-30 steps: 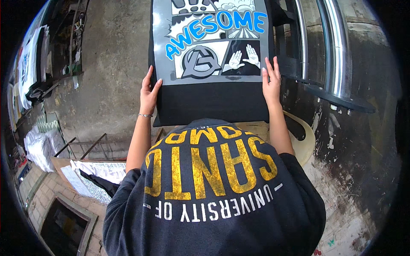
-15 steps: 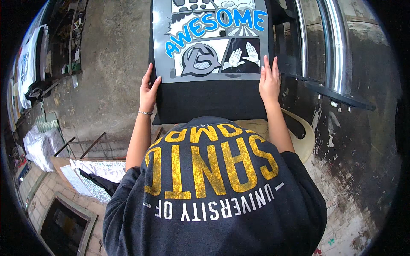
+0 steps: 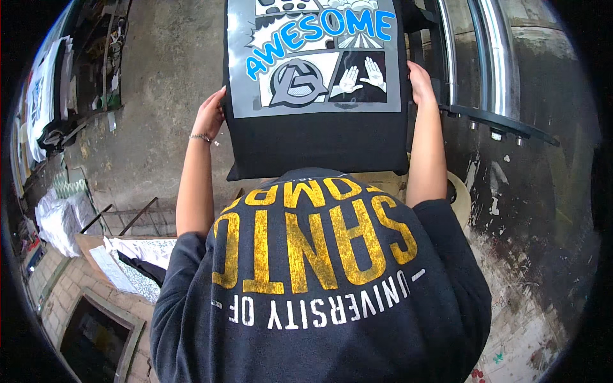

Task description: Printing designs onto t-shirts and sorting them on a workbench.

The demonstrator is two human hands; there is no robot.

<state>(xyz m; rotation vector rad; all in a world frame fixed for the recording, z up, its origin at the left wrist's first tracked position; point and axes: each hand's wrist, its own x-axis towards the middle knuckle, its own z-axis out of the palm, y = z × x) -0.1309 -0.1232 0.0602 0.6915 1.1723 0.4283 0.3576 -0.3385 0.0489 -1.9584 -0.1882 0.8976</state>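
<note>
The left hand [image 3: 209, 116] reaches the left edge of a black cloth [image 3: 319, 143], its fingers close together; the right hand [image 3: 421, 84] is at the opposite edge, its fingers bent inward. The fingertips are partly hidden, so I cannot tell whether either hand pinches the cloth. The cloth lies ahead of the person, at the top of the view, bearing a grey print [image 3: 281, 110] with blue letters. Shiny metal bars [image 3: 495, 64] stand near the right hand, above a dark plate [image 3: 504, 126]. The person's dark shirt [image 3: 319, 255] fills the lower middle; a white bundle [image 3: 64, 223] sits at left. Half a second ago, the fingers overlapped the cloth's sides; now both hands are farther outward and the print sits slightly higher.
</note>
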